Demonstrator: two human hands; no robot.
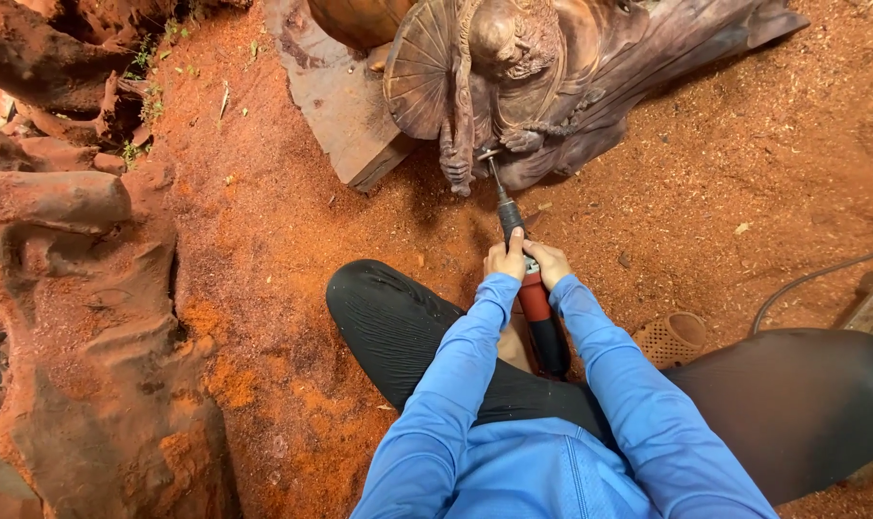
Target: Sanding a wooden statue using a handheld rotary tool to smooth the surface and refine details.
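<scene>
Gripping the grinder, both hands meet.

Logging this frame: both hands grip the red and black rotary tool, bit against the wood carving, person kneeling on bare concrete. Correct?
One thing is off: the ground is covered in reddish sawdust, not bare concrete, as the head view shows. The rest holds: left hand and right hand both grip the red and black rotary tool, its bit against the wood carving.
</scene>
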